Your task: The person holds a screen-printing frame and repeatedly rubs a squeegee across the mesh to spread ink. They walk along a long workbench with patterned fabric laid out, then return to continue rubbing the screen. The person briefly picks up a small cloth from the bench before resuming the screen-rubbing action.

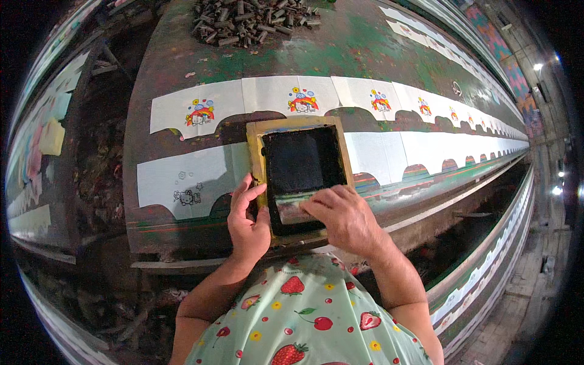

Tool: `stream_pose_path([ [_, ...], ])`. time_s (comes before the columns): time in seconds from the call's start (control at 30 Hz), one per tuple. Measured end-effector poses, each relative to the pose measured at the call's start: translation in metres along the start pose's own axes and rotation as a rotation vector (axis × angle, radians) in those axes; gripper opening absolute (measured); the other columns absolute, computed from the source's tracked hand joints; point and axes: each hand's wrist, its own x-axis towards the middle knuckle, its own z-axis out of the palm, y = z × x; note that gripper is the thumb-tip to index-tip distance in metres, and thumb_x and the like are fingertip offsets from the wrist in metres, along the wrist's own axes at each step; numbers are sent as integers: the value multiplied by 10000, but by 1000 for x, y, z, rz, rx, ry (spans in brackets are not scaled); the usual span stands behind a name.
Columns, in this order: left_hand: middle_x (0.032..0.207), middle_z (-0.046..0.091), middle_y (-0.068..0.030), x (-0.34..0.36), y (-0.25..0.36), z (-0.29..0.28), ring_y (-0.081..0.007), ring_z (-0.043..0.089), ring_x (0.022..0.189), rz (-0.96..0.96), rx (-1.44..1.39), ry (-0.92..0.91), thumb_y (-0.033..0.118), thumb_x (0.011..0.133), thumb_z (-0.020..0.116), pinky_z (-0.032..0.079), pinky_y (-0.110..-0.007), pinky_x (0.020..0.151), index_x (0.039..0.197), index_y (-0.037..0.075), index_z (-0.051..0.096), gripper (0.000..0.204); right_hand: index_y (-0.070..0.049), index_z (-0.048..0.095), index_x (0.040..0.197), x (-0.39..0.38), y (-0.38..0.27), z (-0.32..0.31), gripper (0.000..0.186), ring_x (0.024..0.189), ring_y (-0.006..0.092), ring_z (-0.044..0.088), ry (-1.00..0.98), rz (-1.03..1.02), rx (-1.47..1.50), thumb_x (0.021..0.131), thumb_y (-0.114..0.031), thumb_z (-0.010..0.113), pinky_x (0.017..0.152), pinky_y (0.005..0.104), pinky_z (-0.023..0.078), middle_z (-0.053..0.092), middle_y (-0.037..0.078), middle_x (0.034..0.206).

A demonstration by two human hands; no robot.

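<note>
A wooden-framed printing screen (pixel 254 143) with dark ink in it lies over the near row of white fabric pieces. My left hand (pixel 248 225) grips the left side of its frame, near the lower corner. Inside the screen, my right hand (pixel 347 216) is closed on a squeegee (pixel 291 210), which sits crosswise near the frame's lower end. Left of the screen, a white fabric piece (pixel 182 167) bears a black outline of a cat character with small flowers. The fabric under the screen is hidden.
A farther row holds fabric pieces (pixel 222 97) with coloured rainbow prints. Plain white fabric pieces (pixel 420 152) run on to the right. Dark short cylinders (pixel 249 21) are heaped at the table's back. Other long tables (pixel 499 255) with fabric stand to the right and left.
</note>
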Motion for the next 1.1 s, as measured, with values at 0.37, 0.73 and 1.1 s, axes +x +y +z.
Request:
stream_pose_path([
  [0.37, 1617, 580, -259, 0, 2, 8, -414, 545, 1540, 19, 140, -35, -109, 833, 754, 411, -521, 1302, 1418, 70, 718, 613, -148, 780, 1362, -56, -15, 13, 500, 1287, 325, 677, 4, 15, 167, 866, -163, 846, 1087, 496, 561, 719, 72, 1346],
  [0.73, 1628, 583, -259, -3, 13, 36, -407, 587, 1496, 138, 185, 65, -185, 799, 648, 444, -486, 1267, 1207, 31, 760, 475, -54, 754, 1372, -132, 46, 21, 420, 1321, 419, 671, 426, 359, 700, 966, -101, 850, 1092, 543, 578, 695, 209, 1419],
  [1.1, 1638, 555, -287, -19, 68, 206, -420, 584, 1490, 179, 117, 88, -197, 798, 666, 457, -484, 1245, 1133, 61, 803, 444, -24, 779, 1353, -231, 163, -26, 363, 1365, 393, 647, 482, 425, 572, 1000, -95, 815, 1187, 491, 508, 711, 211, 1430],
])
